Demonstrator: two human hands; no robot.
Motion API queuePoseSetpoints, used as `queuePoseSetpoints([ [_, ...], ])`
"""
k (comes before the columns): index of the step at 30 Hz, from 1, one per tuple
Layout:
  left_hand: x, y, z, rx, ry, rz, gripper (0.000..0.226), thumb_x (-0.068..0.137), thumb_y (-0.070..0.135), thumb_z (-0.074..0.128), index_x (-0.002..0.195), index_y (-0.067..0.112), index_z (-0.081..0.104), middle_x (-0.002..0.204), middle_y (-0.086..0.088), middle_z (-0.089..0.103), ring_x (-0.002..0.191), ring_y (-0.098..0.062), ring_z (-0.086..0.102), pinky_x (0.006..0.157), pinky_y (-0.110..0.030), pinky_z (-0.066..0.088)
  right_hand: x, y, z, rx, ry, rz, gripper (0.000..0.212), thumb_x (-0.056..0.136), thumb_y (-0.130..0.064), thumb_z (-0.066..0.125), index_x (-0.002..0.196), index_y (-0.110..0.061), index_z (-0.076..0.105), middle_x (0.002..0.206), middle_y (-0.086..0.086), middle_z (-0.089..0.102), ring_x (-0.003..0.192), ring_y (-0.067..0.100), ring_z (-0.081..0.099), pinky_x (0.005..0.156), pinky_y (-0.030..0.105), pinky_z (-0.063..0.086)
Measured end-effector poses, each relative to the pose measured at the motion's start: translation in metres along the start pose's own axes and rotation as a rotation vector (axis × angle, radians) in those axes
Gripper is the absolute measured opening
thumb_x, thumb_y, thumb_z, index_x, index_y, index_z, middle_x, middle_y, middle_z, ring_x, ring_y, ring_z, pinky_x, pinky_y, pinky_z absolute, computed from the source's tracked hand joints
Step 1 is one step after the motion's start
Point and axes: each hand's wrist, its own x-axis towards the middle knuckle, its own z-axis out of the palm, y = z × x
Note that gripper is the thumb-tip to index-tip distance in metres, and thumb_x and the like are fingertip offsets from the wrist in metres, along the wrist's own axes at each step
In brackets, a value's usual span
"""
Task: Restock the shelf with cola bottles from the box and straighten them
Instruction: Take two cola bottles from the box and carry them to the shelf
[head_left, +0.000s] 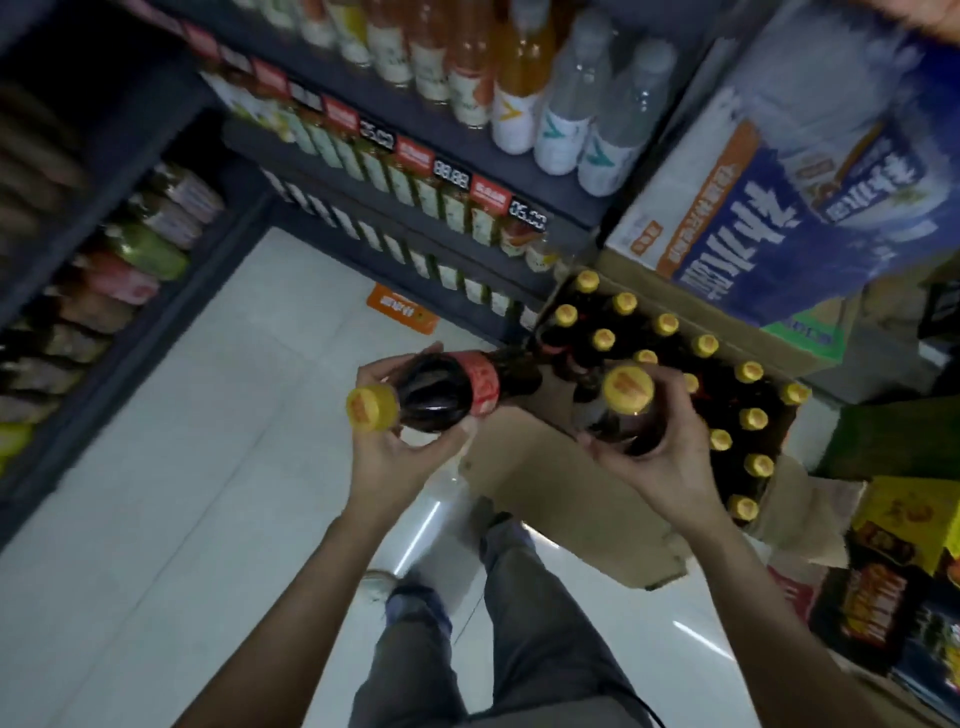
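My left hand (400, 447) grips a dark cola bottle (447, 392) with a yellow cap and red label, tilted with its cap toward me. In my right hand (654, 457) I hold a second cola bottle (626, 410) upright, its yellow cap facing up. Just behind both hands stands an open cardboard box (571, 499) on the floor, holding several more yellow-capped cola bottles (727, 395). The dark shelf (467, 150) with price tags runs across the top of the view.
Rows of drink bottles fill the shelves ahead and the rack on the left (119, 280). A blue and white carton (810, 208) sits on brown boxes at the right. Yellow and dark packs (904, 571) stand at the lower right. White tiled floor (182, 467) lies below.
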Motion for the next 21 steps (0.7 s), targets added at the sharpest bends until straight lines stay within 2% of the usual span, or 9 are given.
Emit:
queuePoseSetpoints([
  [3,-0.037,0.028,-0.063,0.020,0.207,-0.013,0.048,0.064,0.030,0.078,0.107,0.030,0.056,0.103,0.015,0.068,0.100,-0.001,0.063,0.085,-0.016,0.048,-0.011,-0.044,0.043,0.062,-0.166,-0.004,0.062,0.065,0.004,0.081,0.112,-0.019,0.048,0.101,-0.012,0.061,0.093,-0.008,0.060,0.080,0.009,0.046],
  [5,-0.068,0.033,-0.110,0.056,0.378,-0.028,0.047,0.064,0.034,0.075,0.104,0.026,0.053,0.096,0.015,0.065,0.090,0.006,0.062,0.080,-0.011,0.046,-0.023,-0.072,0.087,0.109,-0.262,0.005,0.063,0.065,-0.014,0.085,0.116,-0.017,0.047,0.103,-0.011,0.061,0.096,-0.007,0.060,0.084,0.012,0.047],
  [7,-0.103,0.033,-0.163,0.074,0.526,-0.039,0.048,0.064,0.038,0.073,0.105,0.021,0.053,0.096,0.012,0.062,0.086,0.008,0.061,0.079,-0.011,0.046,-0.038,-0.097,0.139,0.146,-0.328,-0.008,0.066,0.062,-0.019,0.086,0.116,-0.021,0.047,0.104,-0.012,0.060,0.092,-0.013,0.059,0.080,0.007,0.044],
  [10,-0.162,0.036,-0.242,0.022,0.728,-0.041,0.041,0.064,0.043,0.070,0.100,0.030,0.055,0.093,0.014,0.063,0.084,0.008,0.060,0.078,-0.013,0.047,-0.067,-0.128,0.220,0.168,-0.409,-0.029,0.059,0.057,-0.033,0.078,0.109,-0.032,0.049,0.103,-0.015,0.060,0.088,-0.016,0.057,0.075,0.003,0.041],
  [13,-0.215,0.044,-0.319,-0.101,0.947,-0.016,0.048,0.064,0.045,0.066,0.104,0.021,0.059,0.094,0.009,0.064,0.084,0.005,0.061,0.077,-0.014,0.047,-0.096,-0.154,0.298,0.196,-0.550,-0.024,0.050,0.062,-0.024,0.079,0.106,-0.032,0.056,0.104,-0.012,0.063,0.090,-0.011,0.059,0.076,0.007,0.044],
  [15,-0.244,0.051,-0.369,-0.198,1.085,-0.014,0.053,0.061,0.047,0.066,0.104,0.017,0.061,0.092,0.007,0.066,0.083,0.001,0.062,0.076,-0.015,0.049,-0.115,-0.174,0.349,0.213,-0.662,-0.020,0.048,0.063,-0.016,0.082,0.104,-0.027,0.059,0.094,-0.014,0.066,0.081,-0.011,0.061,0.071,0.009,0.046],
  [18,-0.277,0.058,-0.443,-0.316,1.250,-0.016,0.052,0.057,0.050,0.066,0.098,0.019,0.063,0.082,0.010,0.070,0.078,-0.006,0.064,0.071,-0.017,0.051,-0.141,-0.203,0.420,0.216,-0.791,-0.035,0.047,0.058,-0.027,0.080,0.101,-0.027,0.061,0.086,-0.019,0.071,0.080,-0.006,0.063,0.069,0.007,0.046],
  [21,-0.306,0.066,-0.510,-0.297,1.346,-0.009,0.061,0.054,0.051,0.069,0.099,0.010,0.063,0.074,0.009,0.070,0.073,-0.009,0.064,0.065,-0.017,0.052,-0.160,-0.235,0.486,0.224,-0.875,-0.069,0.050,0.056,-0.027,0.084,0.100,-0.030,0.062,0.091,-0.013,0.071,0.089,0.005,0.064,0.074,0.016,0.050],
])
